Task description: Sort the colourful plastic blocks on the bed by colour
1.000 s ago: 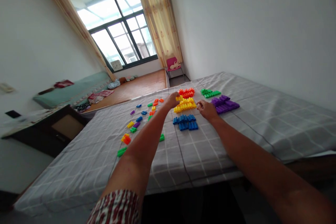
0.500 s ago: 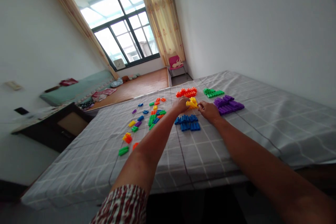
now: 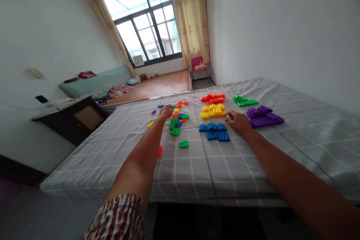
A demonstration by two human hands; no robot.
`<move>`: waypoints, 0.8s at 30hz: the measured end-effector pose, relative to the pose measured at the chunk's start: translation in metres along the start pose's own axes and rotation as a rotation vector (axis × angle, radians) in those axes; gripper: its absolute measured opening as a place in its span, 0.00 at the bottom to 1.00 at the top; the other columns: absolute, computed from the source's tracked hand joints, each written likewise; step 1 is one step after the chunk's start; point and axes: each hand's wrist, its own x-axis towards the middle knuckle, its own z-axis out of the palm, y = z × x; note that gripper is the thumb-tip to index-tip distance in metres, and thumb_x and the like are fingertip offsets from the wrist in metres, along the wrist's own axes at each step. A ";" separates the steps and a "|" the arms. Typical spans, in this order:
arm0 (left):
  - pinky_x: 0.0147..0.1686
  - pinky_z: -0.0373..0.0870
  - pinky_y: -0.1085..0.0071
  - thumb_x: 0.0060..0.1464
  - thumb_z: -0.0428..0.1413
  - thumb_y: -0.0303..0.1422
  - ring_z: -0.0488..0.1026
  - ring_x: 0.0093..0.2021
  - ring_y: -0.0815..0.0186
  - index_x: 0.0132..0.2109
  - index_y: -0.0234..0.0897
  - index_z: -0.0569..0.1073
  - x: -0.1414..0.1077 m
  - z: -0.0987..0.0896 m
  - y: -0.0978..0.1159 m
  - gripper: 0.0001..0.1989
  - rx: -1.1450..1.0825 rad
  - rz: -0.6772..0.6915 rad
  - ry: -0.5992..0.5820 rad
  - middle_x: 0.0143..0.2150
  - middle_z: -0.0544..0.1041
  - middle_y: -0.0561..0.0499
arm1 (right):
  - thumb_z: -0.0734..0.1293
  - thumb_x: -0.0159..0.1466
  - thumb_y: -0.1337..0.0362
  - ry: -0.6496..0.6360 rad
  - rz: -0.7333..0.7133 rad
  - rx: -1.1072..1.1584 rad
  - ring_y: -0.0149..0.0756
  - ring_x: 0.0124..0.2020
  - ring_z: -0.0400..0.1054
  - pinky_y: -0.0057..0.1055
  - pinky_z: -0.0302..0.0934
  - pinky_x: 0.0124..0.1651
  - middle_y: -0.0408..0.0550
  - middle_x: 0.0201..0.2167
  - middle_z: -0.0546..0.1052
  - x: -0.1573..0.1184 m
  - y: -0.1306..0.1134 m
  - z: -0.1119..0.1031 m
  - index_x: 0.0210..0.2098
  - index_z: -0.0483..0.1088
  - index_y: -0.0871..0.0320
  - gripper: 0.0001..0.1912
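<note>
My left hand reaches over the far side of the loose plastic building pieces, its fingertips beside a small green piece; I see nothing held in it. My right hand rests on the cloth with loosely bent fingers, at the right end of the yellow pieces. Behind these lie the orange pieces, and in front of them the blue pieces. Purple pieces and green pieces sit to the right of that hand.
Mixed loose pieces lie left of the sorted groups, among them a green pair and an orange piece partly behind my left forearm. A grey checked cloth covers the table. A dark cabinet stands at left, a pink chair behind.
My left hand has left the yellow pieces and moved left to the loose ones. The yellow pieces now lie in rows beside my right hand. The view has shifted left.
</note>
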 end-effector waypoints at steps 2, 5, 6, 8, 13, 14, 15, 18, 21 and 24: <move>0.47 0.68 0.73 0.55 0.50 0.28 0.74 0.49 0.65 0.48 0.40 0.77 0.003 -0.003 -0.019 0.16 0.021 -0.024 -0.014 0.49 0.79 0.50 | 0.60 0.64 0.63 0.005 -0.003 0.003 0.37 0.36 0.74 0.28 0.60 0.37 0.49 0.34 0.80 0.002 0.003 0.001 0.42 0.74 0.57 0.13; 0.49 0.67 0.74 0.54 0.50 0.28 0.73 0.50 0.64 0.50 0.40 0.77 0.004 -0.012 -0.048 0.18 0.071 -0.047 0.000 0.50 0.78 0.50 | 0.59 0.64 0.63 0.010 -0.013 0.030 0.36 0.34 0.74 0.28 0.60 0.36 0.47 0.32 0.81 0.002 0.007 0.003 0.42 0.73 0.57 0.13; 0.49 0.67 0.74 0.54 0.50 0.28 0.73 0.50 0.64 0.50 0.40 0.77 0.004 -0.016 -0.059 0.18 0.090 -0.061 0.005 0.51 0.78 0.49 | 0.59 0.64 0.63 0.011 -0.017 0.037 0.36 0.33 0.74 0.28 0.60 0.36 0.46 0.31 0.81 0.002 0.008 0.003 0.42 0.73 0.57 0.13; 0.46 0.68 0.74 0.54 0.51 0.30 0.74 0.48 0.62 0.47 0.39 0.78 0.002 -0.027 -0.085 0.16 0.125 -0.120 -0.031 0.48 0.79 0.48 | 0.59 0.64 0.62 0.014 -0.023 0.039 0.36 0.33 0.74 0.28 0.60 0.35 0.46 0.31 0.81 0.002 0.009 0.003 0.41 0.73 0.57 0.13; 0.28 0.68 0.73 0.51 0.57 0.43 0.74 0.28 0.63 0.38 0.33 0.78 -0.019 -0.045 -0.130 0.16 0.108 -0.331 -0.349 0.28 0.78 0.47 | 0.60 0.64 0.61 0.010 -0.035 0.005 0.37 0.33 0.74 0.29 0.60 0.35 0.45 0.31 0.80 0.004 0.012 0.005 0.42 0.73 0.57 0.13; 0.26 0.67 0.74 0.50 0.57 0.45 0.74 0.27 0.64 0.38 0.34 0.78 -0.025 -0.046 -0.132 0.18 0.099 -0.327 -0.378 0.27 0.78 0.47 | 0.60 0.64 0.61 0.007 -0.042 0.001 0.37 0.33 0.74 0.29 0.60 0.35 0.46 0.30 0.80 0.004 0.013 0.005 0.42 0.74 0.57 0.13; 0.25 0.66 0.75 0.49 0.58 0.47 0.73 0.26 0.65 0.39 0.34 0.77 -0.030 -0.045 -0.132 0.20 0.098 -0.311 -0.388 0.27 0.78 0.47 | 0.60 0.64 0.61 0.004 -0.048 -0.003 0.37 0.33 0.74 0.29 0.60 0.35 0.46 0.30 0.80 0.005 0.014 0.006 0.42 0.74 0.57 0.14; 0.25 0.67 0.75 0.45 0.61 0.47 0.74 0.27 0.65 0.43 0.35 0.76 -0.041 -0.039 -0.128 0.23 0.114 -0.277 -0.369 0.31 0.79 0.48 | 0.60 0.63 0.61 0.004 -0.047 -0.011 0.37 0.32 0.73 0.29 0.60 0.34 0.46 0.31 0.80 0.005 0.014 0.007 0.42 0.74 0.57 0.14; 0.28 0.69 0.75 0.42 0.65 0.39 0.76 0.29 0.65 0.46 0.37 0.75 -0.040 -0.036 -0.123 0.22 0.089 -0.283 -0.323 0.36 0.80 0.47 | 0.60 0.63 0.62 0.008 -0.037 0.006 0.36 0.33 0.73 0.29 0.60 0.35 0.48 0.32 0.80 0.003 0.012 0.005 0.42 0.74 0.58 0.14; 0.28 0.71 0.75 0.45 0.63 0.31 0.77 0.30 0.66 0.47 0.37 0.74 -0.031 -0.035 -0.116 0.19 -0.032 -0.303 -0.191 0.43 0.79 0.46 | 0.60 0.63 0.63 0.006 -0.032 0.031 0.36 0.32 0.73 0.28 0.60 0.36 0.47 0.31 0.80 0.002 0.010 0.002 0.42 0.74 0.58 0.13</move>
